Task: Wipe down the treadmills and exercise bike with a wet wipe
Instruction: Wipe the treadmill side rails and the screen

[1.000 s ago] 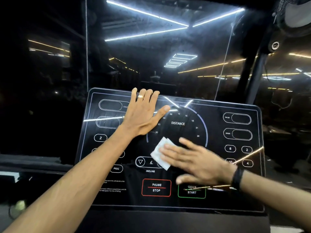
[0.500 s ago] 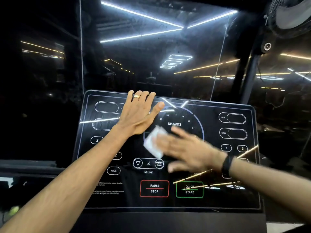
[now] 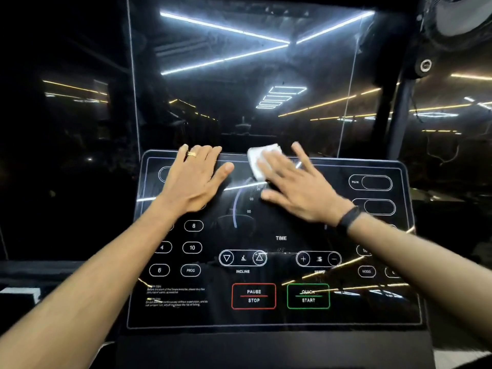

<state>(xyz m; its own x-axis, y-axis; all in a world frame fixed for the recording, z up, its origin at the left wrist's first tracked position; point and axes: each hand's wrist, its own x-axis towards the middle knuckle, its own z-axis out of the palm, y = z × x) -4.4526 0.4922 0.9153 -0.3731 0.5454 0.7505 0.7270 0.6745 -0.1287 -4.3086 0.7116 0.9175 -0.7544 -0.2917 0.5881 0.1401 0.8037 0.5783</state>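
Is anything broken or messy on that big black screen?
Nothing looks broken or spilled. The right hand presses a white wipe flat near the top edge of the treadmill panel, and the left hand rests beside it. The bright streaks are only reflected lights.

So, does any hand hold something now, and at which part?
The right hand presses the wet wipe flat against the console top edge with straight fingers; the left hand holds nothing.

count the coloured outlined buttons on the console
2: the red PAUSE/STOP button at bottom centre, the green QUICK START button right beside it. Hands could hide others.
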